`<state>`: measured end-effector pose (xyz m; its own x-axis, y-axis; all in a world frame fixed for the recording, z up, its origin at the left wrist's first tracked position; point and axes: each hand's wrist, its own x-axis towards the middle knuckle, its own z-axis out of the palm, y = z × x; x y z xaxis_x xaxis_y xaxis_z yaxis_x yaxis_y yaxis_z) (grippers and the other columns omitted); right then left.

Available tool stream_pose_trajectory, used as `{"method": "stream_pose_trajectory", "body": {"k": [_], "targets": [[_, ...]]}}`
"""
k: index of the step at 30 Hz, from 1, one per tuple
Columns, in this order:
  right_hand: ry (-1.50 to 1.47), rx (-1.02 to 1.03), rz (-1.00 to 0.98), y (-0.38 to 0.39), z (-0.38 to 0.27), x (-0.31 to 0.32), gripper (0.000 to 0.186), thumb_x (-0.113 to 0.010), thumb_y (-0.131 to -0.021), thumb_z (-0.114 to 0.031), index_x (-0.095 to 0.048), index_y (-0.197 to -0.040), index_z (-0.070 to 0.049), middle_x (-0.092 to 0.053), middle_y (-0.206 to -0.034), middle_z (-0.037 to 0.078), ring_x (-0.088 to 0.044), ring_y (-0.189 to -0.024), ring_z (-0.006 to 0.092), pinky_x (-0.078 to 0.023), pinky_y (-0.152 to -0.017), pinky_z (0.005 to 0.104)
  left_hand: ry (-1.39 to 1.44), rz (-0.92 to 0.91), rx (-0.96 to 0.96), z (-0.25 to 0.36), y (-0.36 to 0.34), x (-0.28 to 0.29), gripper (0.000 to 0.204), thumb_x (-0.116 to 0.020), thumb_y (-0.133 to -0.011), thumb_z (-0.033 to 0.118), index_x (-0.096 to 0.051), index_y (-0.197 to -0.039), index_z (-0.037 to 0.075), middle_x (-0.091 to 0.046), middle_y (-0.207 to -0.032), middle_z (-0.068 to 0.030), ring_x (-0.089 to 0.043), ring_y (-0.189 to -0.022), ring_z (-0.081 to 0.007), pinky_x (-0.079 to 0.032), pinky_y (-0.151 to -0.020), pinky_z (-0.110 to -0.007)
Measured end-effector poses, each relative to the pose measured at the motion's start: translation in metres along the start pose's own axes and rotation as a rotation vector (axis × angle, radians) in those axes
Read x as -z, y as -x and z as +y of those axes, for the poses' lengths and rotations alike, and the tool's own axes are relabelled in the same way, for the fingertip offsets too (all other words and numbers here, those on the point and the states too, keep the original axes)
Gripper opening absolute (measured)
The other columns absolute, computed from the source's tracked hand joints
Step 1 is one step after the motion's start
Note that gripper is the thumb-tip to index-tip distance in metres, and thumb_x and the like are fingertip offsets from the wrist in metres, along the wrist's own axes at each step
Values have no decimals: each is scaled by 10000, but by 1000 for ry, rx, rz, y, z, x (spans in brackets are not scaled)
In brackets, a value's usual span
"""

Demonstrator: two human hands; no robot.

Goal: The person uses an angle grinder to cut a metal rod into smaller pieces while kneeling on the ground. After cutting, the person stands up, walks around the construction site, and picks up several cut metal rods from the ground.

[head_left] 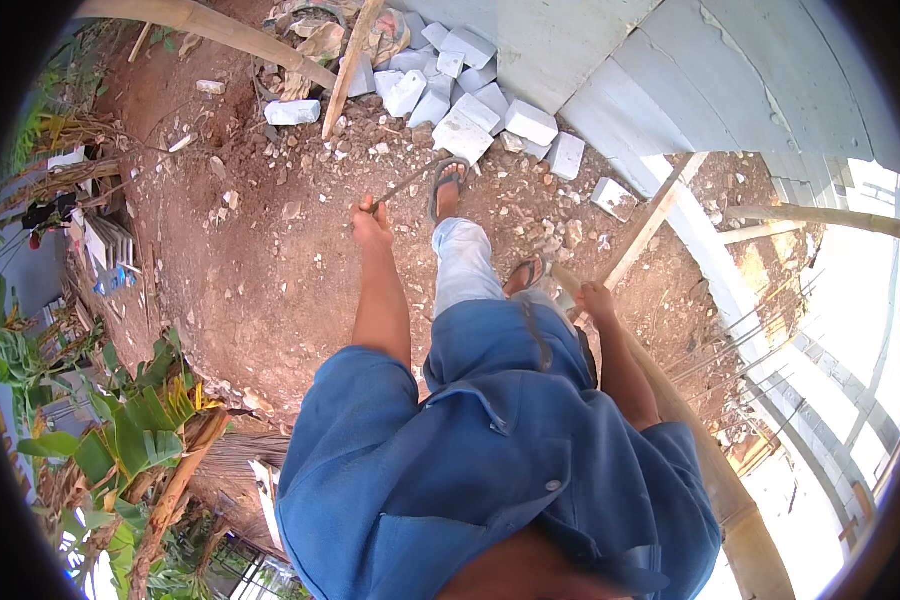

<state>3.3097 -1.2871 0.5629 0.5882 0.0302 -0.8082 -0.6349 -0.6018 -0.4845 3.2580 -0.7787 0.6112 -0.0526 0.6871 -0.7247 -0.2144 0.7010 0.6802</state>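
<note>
My left hand (370, 220) is closed around a thin dark rod (408, 182), which angles up toward my sandalled left foot (446, 185). My right hand (595, 303) grips a thick bamboo pole (696, 424) that runs down along my right side toward the lower right. The pole's upper end is near my right foot (525, 275), beside a pale timber (662, 209) that slants up to the right. Bare reddish soil (260, 250) with small stones lies under me.
White blocks (467, 133) are heaped ahead, beside a pale block wall (670, 80). Bamboo poles (235, 35) lean across the top. Thin bars (730, 340) stick out at the right. Banana leaves (120, 430), stacked boards (108, 250) and plants line the left.
</note>
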Motion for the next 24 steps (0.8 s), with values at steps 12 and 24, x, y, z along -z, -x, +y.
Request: {"method": "stream_pose_trajectory", "body": {"k": [12, 24], "targets": [[166, -273, -106, -33, -81, -15, 240, -530, -921, -285, -600, -1052, -97, -669, -857, 44, -636, -693, 143, -443, -567, 309, -287, 8, -246, 64, -89, 48, 430, -462, -996, 424, -584, -964, 13, -625, -1039, -91, -597, -875, -191, -525, -823, -363], [379, 1393, 1049, 39, -650, 1, 311, -570, -971, -253, -605, -1169, -16, -617, -1181, 134, -578, -1117, 249, -451, -960, 349, -966, -218, 875, 97, -115, 20, 270, -471, -955, 206, -565, -792, 12, -547, -631, -83, -508, -464, -168, -438, -416, -327]]}}
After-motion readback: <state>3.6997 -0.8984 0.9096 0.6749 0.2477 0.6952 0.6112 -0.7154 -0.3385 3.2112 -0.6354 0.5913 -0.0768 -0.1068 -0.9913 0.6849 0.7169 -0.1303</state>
